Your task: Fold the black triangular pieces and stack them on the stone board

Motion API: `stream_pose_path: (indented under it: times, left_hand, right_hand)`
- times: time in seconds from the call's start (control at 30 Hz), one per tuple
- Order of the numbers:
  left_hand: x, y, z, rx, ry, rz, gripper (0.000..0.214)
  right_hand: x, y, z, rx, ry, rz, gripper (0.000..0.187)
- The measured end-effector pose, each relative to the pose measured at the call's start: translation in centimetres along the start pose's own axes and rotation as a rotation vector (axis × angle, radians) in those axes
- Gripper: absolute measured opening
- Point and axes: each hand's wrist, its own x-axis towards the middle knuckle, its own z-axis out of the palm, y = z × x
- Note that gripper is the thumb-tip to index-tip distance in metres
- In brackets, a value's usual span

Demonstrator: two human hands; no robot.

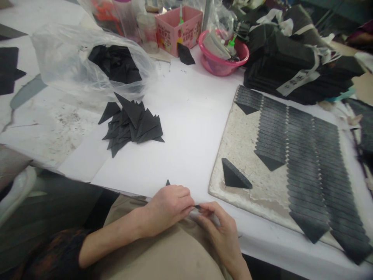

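Note:
Both my hands meet at the table's near edge, over the lap. My left hand (171, 204) is closed, and the tip of a black triangular piece (168, 182) pokes out behind its knuckles. Between the two hands a thin dark edge shows, pinched by the fingertips of my right hand (217, 225); most of the piece is hidden. Beyond my left hand lies a loose pile of black triangular pieces (134, 124). On the board (243, 132) to the right, similar pieces overlap in several long rows (305, 167), with one single triangle (234, 175) lying apart near its left edge.
A clear plastic bag (64, 66) with black pieces inside lies at the back left. Behind stand a pink box (166, 33) and a pink basin (215, 66) holding bottles. Stacked black bundles (279, 58) tied with white strips sit behind the board. White paper (186, 105) covers the table.

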Motion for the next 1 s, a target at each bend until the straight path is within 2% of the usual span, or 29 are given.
stream_pose_path:
  times: [0.13, 0.37, 0.7, 1.0]
  left_hand:
    - [0.5, 0.8, -1.2, -0.189, -0.087, -0.075, 0.012]
    - [0.3, 1.5, -1.6, -0.373, -0.1, -0.178, 0.01]
    - [0.6, 1.7, -1.4, -0.349, -0.106, -0.231, 0.01]
    - [0.4, 1.8, -0.9, -0.191, -0.036, -0.083, 0.014]
  right_hand:
    - [0.1, -1.1, -0.4, 0.087, 0.005, 0.154, 0.009]
    - [0.4, -1.6, -0.6, 0.232, -0.03, 0.264, 0.011]
    - [0.0, -1.0, -0.3, 0.372, -0.048, 0.358, 0.023]
    - [0.4, -1.4, -0.5, 0.522, -0.06, 0.414, 0.026]
